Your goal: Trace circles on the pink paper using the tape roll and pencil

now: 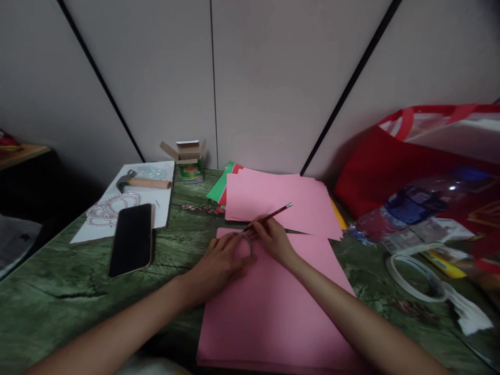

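Note:
My right hand (272, 240) is closed around a dark pencil (281, 210), its eraser end pointing up and to the right. The pencil's tip is down at the edge of a thin grey ring (250, 243), which lies flat on a sheet of pink paper (269, 312). From the left side, my left hand (219, 264) steadies the ring, fingers on its far edge and thumb on its near edge. The ring's left part is hidden under those fingers, and whether it is a bangle or a tape roll I cannot tell. More pink sheets lie under the top one.
Beyond lies another pink stack (273, 200) over coloured sheets. A phone (132, 239), a hammer (148, 183), beads (105, 211) and an opened small box (190, 169) are at left. On the right are a plastic bottle (414, 203), a tape roll (416, 298) and a red bag (363, 172).

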`<state>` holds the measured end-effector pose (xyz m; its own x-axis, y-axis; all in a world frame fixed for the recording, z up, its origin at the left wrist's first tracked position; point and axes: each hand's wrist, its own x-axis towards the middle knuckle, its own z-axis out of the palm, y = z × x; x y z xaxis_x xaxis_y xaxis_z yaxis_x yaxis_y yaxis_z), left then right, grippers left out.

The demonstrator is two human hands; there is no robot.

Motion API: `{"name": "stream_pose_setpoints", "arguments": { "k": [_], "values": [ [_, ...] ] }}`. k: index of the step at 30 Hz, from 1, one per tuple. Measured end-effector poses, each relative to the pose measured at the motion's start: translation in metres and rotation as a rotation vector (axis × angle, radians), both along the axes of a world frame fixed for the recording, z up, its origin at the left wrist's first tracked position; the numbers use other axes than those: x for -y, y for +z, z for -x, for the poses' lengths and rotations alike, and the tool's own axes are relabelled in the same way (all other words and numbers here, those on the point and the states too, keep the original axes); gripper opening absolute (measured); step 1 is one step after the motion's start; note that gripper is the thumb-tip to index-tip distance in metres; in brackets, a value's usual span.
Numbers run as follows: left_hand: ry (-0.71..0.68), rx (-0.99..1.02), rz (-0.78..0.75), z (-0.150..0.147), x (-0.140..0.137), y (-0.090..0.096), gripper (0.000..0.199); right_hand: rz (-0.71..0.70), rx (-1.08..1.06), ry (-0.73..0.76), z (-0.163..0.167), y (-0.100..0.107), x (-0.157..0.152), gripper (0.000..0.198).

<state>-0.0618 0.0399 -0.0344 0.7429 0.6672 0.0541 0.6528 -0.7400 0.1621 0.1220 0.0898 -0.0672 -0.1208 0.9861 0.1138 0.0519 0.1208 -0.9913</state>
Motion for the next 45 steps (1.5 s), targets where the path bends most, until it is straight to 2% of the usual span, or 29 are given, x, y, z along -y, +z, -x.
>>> {"name": "stream_pose_setpoints", "arguments": {
  "k": [7,12,18,22,27,31,36,45],
  "values": [
    [-0.059,-0.083,0.057,0.001,-0.004,0.018,0.040,-0.011,0.027,-0.088,-0.005,0.002,0.019,0.033],
    [-0.032,-0.112,0.092,0.002,-0.008,0.022,0.044,-0.003,0.025,-0.131,-0.011,0.001,0.028,0.035],
    [-0.087,-0.162,0.031,0.001,-0.013,0.027,0.062,0.008,0.088,-0.165,-0.017,0.003,0.045,0.027],
    [-0.101,-0.181,0.042,-0.003,-0.017,0.034,0.046,-0.079,0.212,-0.183,-0.017,0.008,0.061,0.016],
    [-0.087,-0.149,0.127,-0.007,-0.022,0.043,0.027,-0.102,0.252,-0.162,-0.018,0.009,0.083,0.012],
    [-0.072,-0.168,0.156,-0.009,-0.025,0.047,0.025,-0.141,0.310,-0.118,-0.019,0.009,0.099,0.013],
    [-0.096,-0.180,0.130,-0.010,-0.031,0.043,0.027,-0.212,0.388,-0.083,-0.017,0.010,0.114,0.014],
    [-0.105,-0.204,0.101,-0.013,-0.032,0.044,0.020,-0.355,0.406,0.039,-0.011,0.005,0.123,0.015]
  ]
}}
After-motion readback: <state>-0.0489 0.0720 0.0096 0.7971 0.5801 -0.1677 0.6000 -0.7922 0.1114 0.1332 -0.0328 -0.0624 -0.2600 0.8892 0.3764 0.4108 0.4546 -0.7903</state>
